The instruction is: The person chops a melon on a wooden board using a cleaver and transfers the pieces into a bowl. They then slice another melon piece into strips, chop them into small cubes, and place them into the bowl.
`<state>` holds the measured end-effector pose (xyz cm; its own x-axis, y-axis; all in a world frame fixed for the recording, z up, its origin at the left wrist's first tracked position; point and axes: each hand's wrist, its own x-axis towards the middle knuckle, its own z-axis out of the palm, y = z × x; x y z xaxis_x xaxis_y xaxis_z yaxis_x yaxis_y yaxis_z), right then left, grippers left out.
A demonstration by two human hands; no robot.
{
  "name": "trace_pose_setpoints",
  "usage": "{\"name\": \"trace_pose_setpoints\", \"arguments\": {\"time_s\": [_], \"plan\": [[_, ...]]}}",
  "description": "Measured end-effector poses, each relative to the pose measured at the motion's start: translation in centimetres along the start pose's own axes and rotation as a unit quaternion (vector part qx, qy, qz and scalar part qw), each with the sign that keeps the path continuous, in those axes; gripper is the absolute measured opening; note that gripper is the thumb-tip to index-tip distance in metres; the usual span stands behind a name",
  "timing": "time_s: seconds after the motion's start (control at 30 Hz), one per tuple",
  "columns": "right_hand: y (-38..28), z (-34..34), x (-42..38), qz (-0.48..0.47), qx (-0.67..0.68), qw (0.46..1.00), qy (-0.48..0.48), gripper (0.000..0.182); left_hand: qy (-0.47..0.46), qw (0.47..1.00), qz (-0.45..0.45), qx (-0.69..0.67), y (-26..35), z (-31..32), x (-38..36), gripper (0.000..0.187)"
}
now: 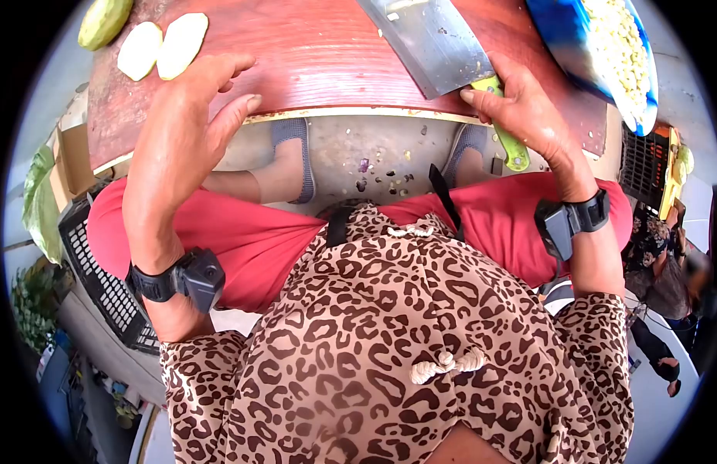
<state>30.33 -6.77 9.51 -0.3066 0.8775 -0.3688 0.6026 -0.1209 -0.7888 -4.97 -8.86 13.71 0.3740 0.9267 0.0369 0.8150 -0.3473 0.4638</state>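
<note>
At the far left, beyond the bench's edge, a large pale-green leaf hangs beside a cardboard box, with a black slatted crate nearer, next to the person's knee. On the far left corner of the reddish bench lies a green-skinned vegetable, and just right of it two pale cut pieces sit side by side, flat faces up. The left hand is over the bench's near left part, its fingers loosely bent and the thumb spread away from them, with nothing between; it overlaps the near end of the right-hand piece, and I cannot tell whether they touch. Past the near edge, small scraps dot the floor between the feet. Right of the middle, the right hand is wrapped around the green handle of a cleaver, thumb close to the blade; the broad blade reaches far and left over the bench, while the handle's end juts past the near edge. At the far right stands a blue bowl with a white inside, full of small pale chopped bits
</note>
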Motion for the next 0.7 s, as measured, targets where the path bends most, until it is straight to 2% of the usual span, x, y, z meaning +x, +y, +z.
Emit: {"name": "trace_pose_setpoints", "arguments": {"time_s": [0.03,0.13,0.23,0.33,0.63,0.7], "plan": [[0.0,0.1,0.1,0.007,-0.016,1.000,0.014,0.032,-0.006,1.000,0.001,0.002,-0.2,0.0,-0.1,0.038],[1.1,0.3,0.6,-0.094,-0.176,0.975,0.094,0.034,-0.024,1.000,0.007,0.007,-0.6,0.1,0.0,0.042],[0.2,-0.3,-0.7,-0.032,-0.201,0.973,0.106,0.037,-0.030,0.999,0.019,0.009,0.8,0.6,-0.2,0.044],[-0.1,-0.2,-0.9,-0.058,-0.207,0.969,0.119,0.034,-0.035,0.999,0.022,0.016,1.0,0.8,-0.2,0.045],[-1.0,-0.4,-1.6,-0.001,-0.236,0.966,0.108,0.036,-0.060,0.998,-0.014,-0.008,1.9,0.2,-0.8,0.043],[-0.9,-0.5,-1.5,-0.025,-0.257,0.960,0.113,0.036,-0.058,0.998,-0.004,-0.007,1.8,0.2,-0.8,0.041]]}}
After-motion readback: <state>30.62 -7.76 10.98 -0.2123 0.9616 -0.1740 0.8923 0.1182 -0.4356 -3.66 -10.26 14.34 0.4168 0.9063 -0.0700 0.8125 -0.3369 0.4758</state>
